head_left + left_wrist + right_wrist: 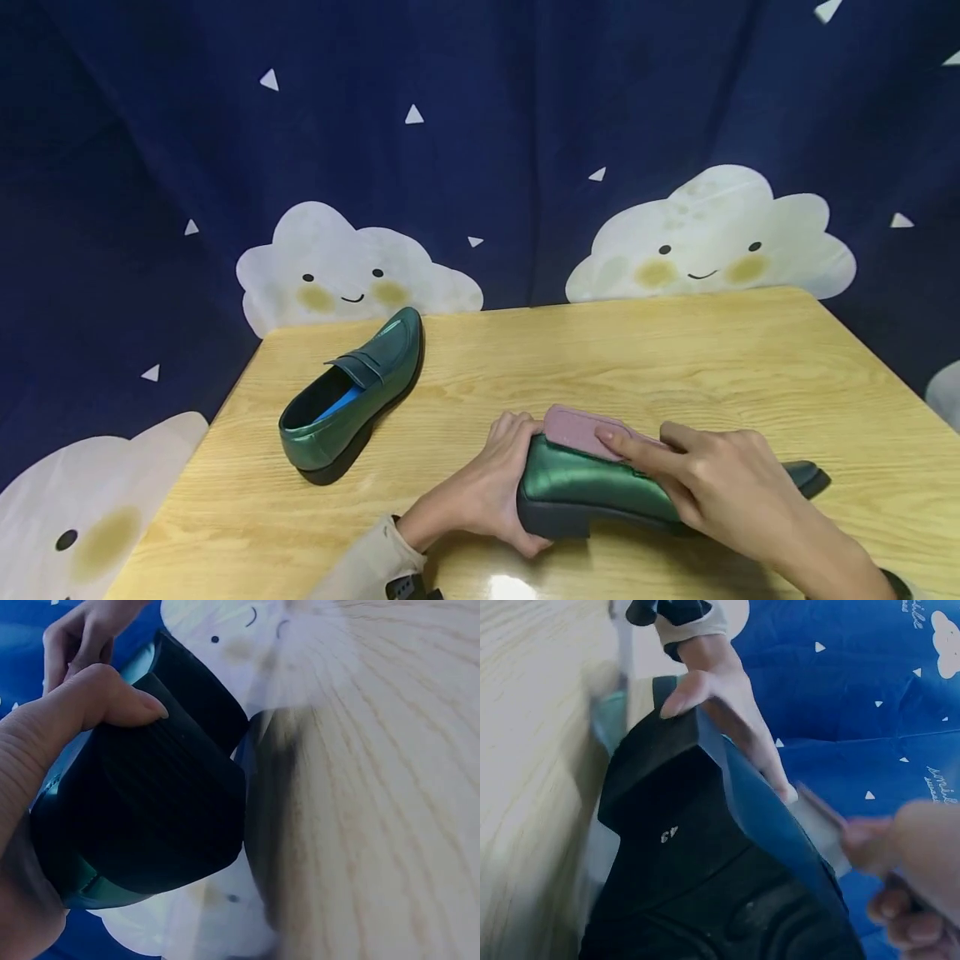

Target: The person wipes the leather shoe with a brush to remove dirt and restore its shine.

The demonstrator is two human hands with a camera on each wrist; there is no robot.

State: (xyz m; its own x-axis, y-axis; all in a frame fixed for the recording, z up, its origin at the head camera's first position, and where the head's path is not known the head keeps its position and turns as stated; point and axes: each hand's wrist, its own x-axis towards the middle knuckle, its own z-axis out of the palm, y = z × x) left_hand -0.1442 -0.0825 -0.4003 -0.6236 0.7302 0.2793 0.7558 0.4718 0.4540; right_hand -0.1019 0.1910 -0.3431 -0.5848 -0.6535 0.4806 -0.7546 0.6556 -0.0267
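Lying tilted at the front of the table, a green loafer (600, 485) has its heel toward my left hand (501, 485). That hand grips the heel end, its thumb pressed on the black heel block (172, 802). My right hand (720, 483) holds a flat pink pad (581, 432) with its thumb on top, against the shoe's upper side. In the right wrist view, the dark sole (705, 855) faces the camera, and the right hand is blurred. The right hand covers much of the shoe's front; only the toe tip shows beyond it.
A second green loafer (352, 396) with a blue insole stands upright at the left of the wooden table (600, 358), toe pointing away. Behind the table hangs a dark blue curtain (510, 150) with white clouds and triangles.
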